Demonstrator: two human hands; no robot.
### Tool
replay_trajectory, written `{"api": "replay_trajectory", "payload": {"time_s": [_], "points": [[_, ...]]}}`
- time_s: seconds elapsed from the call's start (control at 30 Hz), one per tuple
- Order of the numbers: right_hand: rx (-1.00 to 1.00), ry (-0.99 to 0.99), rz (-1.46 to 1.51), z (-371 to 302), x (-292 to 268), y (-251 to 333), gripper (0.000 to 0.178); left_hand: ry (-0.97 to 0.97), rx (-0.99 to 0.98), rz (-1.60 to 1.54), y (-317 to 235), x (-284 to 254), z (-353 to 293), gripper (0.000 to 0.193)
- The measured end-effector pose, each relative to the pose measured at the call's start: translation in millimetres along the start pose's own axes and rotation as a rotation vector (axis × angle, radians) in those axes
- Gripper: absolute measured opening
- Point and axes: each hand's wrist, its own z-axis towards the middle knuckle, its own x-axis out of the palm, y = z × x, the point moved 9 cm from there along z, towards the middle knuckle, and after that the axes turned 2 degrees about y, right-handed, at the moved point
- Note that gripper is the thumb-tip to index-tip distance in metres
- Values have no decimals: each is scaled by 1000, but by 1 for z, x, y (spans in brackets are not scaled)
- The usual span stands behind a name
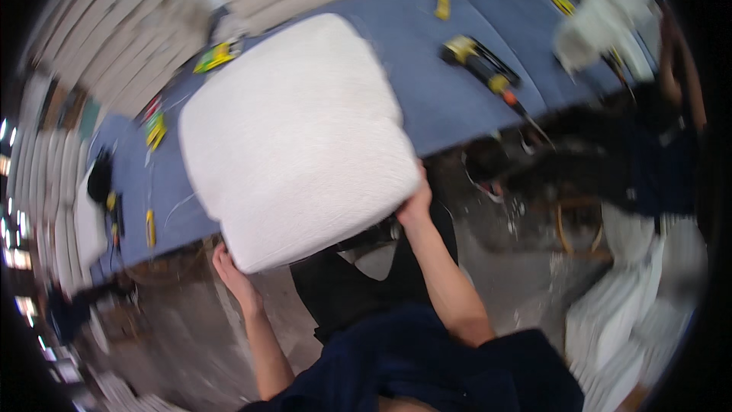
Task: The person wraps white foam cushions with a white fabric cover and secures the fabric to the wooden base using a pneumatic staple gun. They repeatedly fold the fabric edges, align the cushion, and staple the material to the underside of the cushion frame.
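Observation:
A thick white seat cushion (297, 137) with rounded corners lies tilted over the near edge of the blue-grey table. My left hand (235, 273) grips its near left corner, the fingertips along the side edge. At the near right corner, my right hand (415, 200) holds the cushion from the side, with some fingers hidden beneath it. Right of the cushion, a black and yellow air stapler (484, 67) rests on the table, its hose fitting toward the near edge.
Stacked pale cushions (122, 30) rise at the back left. A yellow-handled cutter (150, 227) and green-yellow packets (217, 56) lie on the table (415, 11). Another person (656, 152) works at the right, beside a white-wrapped piece (602, 23). More white cushions (618, 320) are piled at lower right.

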Motion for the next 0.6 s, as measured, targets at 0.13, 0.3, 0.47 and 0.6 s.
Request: {"api": "replay_trajectory", "payload": {"time_s": [0.13,0.3,0.47,0.6], "points": [[71,222,73,-13,19,-1,55,163,-22,69,-95,54,-22,66],[-76,295,-8,-76,126,62,60,-131,467,85,-133,51,-50,61],[-407,452,-187,-207,312,134,62,-154,532,-194,-121,98,-43,62],[-882,528,-648,-217,380,156,47,399,453,200,-149,206,-19,56]]}}
